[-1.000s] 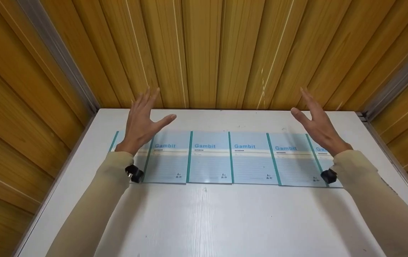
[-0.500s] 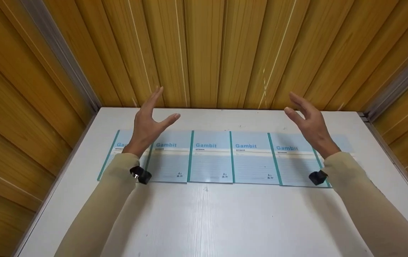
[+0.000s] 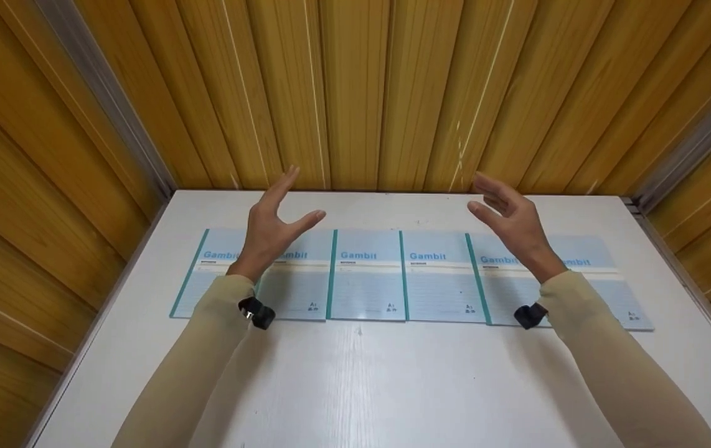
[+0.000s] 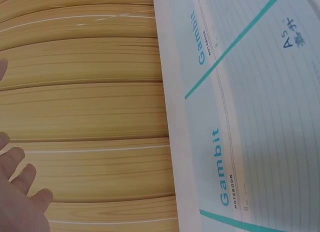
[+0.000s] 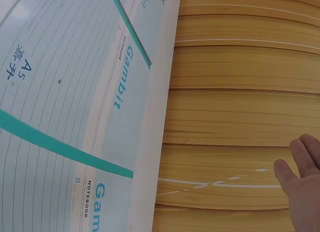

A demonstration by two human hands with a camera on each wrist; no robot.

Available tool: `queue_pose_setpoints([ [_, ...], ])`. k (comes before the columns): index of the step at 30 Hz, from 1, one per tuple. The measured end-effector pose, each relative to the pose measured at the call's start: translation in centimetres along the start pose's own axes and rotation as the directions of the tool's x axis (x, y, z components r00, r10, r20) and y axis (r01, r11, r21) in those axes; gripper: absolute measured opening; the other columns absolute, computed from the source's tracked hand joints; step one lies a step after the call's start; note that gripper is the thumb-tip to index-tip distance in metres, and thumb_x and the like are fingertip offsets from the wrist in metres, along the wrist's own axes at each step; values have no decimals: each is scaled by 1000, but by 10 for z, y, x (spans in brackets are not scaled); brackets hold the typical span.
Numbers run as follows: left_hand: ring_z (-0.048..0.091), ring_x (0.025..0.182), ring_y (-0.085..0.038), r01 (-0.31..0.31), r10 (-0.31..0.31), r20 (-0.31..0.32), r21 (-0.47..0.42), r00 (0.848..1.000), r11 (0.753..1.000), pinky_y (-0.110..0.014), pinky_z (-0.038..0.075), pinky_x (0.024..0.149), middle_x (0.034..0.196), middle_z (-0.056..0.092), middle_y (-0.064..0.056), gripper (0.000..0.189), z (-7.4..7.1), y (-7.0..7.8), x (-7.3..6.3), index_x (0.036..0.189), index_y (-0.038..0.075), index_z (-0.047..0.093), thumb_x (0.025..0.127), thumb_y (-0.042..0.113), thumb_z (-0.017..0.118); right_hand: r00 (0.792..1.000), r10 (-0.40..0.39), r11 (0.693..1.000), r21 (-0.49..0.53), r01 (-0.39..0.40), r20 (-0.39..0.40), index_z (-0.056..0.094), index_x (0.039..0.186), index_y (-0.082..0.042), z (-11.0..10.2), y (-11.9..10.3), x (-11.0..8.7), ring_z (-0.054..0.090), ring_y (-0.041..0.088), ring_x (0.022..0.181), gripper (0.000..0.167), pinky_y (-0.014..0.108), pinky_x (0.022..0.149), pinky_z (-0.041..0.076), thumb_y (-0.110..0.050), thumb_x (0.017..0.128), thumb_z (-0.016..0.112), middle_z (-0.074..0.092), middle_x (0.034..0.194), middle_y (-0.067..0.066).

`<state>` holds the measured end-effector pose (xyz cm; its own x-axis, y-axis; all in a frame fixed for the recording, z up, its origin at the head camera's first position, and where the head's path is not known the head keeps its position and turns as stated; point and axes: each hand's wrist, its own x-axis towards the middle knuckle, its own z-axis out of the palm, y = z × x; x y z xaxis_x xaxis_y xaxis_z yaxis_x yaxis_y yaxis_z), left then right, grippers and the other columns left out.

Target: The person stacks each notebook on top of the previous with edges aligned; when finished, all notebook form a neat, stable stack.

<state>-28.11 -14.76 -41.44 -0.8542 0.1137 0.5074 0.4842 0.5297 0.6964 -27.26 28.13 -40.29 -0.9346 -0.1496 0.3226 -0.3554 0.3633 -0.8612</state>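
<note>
Several light-blue Gambit notebooks with green spines lie side by side in a row across the white table; one notebook [image 3: 367,286] is near the middle, another notebook [image 3: 439,289] just right of it. My left hand [image 3: 267,236] hovers above the left part of the row, thumb spread from the fingers, holding nothing. Over the right part hovers my right hand [image 3: 517,227], its fingers slightly bent and nothing in it. Both palms face inward. The wrist views show notebook covers [image 4: 220,157] and notebook covers [image 5: 115,92], with fingers at the frame edges.
The white table [image 3: 355,386] extends toward me in front of the row. Behind it rises a wood-patterned panel wall [image 3: 355,93], with similar panels at both sides. Each wrist wears a small black camera [image 3: 257,313] on a beige sleeve.
Both hands have moved inward toward each other above the notebooks, and the right fingers have bent a little more. More of the outermost notebooks shows now. The notebooks have stayed in place.
</note>
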Motion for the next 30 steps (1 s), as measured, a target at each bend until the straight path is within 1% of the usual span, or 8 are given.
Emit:
queue_pose_setpoints([
  [2, 34, 156, -25, 2, -2, 9, -9, 1000, 1000, -51, 25, 127, 169, 38, -8, 85, 3, -2, -2, 163, 14, 45, 92, 37, 85, 1000, -2, 1000, 6, 2, 6, 47, 159, -7, 3, 2, -1, 44, 30, 149, 62, 44, 123, 34, -26, 105, 71, 50, 160, 13],
  [7, 35, 155, -27, 36, -35, 31, -18, 999, 999, -54, 26, 126, 168, 40, -7, 84, 10, -8, -8, 161, 15, 47, 91, 37, 87, 1000, -21, 999, 29, 21, 15, 51, 157, -7, 13, 7, -3, 47, 27, 147, 58, 42, 124, 34, -21, 104, 72, 53, 158, 11],
  [12, 37, 154, -27, 38, -37, 50, -31, 998, 999, -51, 27, 126, 168, 40, -8, 85, 16, -15, -14, 162, 14, 46, 91, 34, 88, 1000, -23, 999, 47, 22, 21, 53, 154, -5, 25, 11, -3, 50, 28, 145, 57, 45, 123, 35, -17, 103, 74, 56, 155, 12],
  [15, 37, 154, -26, 55, -53, 53, -34, 997, 998, -49, 28, 126, 167, 41, -8, 86, 20, -18, -17, 162, 14, 46, 90, 32, 89, 999, -11, 999, 53, 9, 36, 55, 154, -5, 31, 15, -3, 51, 27, 144, 56, 45, 122, 36, -19, 103, 75, 56, 155, 10],
  [20, 39, 153, -24, 99, -96, 73, -42, 993, 994, -47, 30, 125, 165, 44, -4, 84, 26, -23, -24, 160, 14, 49, 89, 32, 90, 998, 13, 999, 42, -16, 64, 55, 154, -7, 44, 19, -5, 52, 27, 143, 58, 43, 119, 40, -19, 102, 76, 55, 156, 10],
  [25, 40, 153, -24, 111, -103, 102, -74, 989, 991, -44, 31, 125, 164, 46, -4, 83, 31, -28, -31, 159, 11, 50, 88, 28, 91, 997, 9, 999, 47, -13, 83, 59, 151, -7, 55, 23, -8, 54, 27, 141, 55, 44, 118, 42, -18, 100, 77, 58, 154, 9],
  [30, 41, 152, -22, 136, -125, 128, -84, 984, 987, -42, 33, 124, 163, 47, -4, 82, 38, -32, -39, 158, 10, 51, 88, 28, 91, 994, 30, 999, 26, -32, 108, 60, 150, -10, 66, 31, -12, 56, 27, 140, 55, 42, 117, 43, -25, 100, 78, 59, 153, 7],
])
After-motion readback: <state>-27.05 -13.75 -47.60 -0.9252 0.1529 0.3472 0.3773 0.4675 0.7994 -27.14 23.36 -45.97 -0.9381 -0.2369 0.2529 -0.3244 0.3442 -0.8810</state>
